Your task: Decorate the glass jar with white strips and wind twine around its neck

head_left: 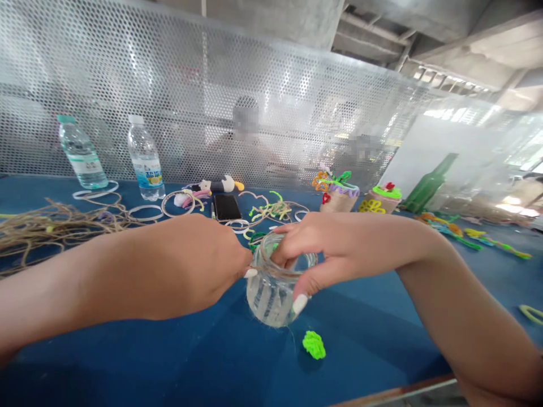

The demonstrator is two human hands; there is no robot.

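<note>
A clear glass jar [271, 302] is in front of me, with brown twine [278, 273] running around its neck. My left hand [203, 263] is closed at the jar's left side, its thumb and finger pinching the twine. My right hand [320, 246] reaches over the rim from the right. Its fingers dip into the mouth while the thumb presses the outside wall, so the hand grips the jar. On the table near the jar's base lies a small bright green fuzzy piece [314, 345]. The inside of the jar is partly hidden by my fingers.
Loose twine [42, 226] heaps at the left on the blue table [169, 362]. Two water bottles [146, 164], a phone [227, 207] and several rings stand or lie behind. Decorated pots [339, 199] and a green bottle [428, 186] are at the back right, before a perforated metal screen [169, 85].
</note>
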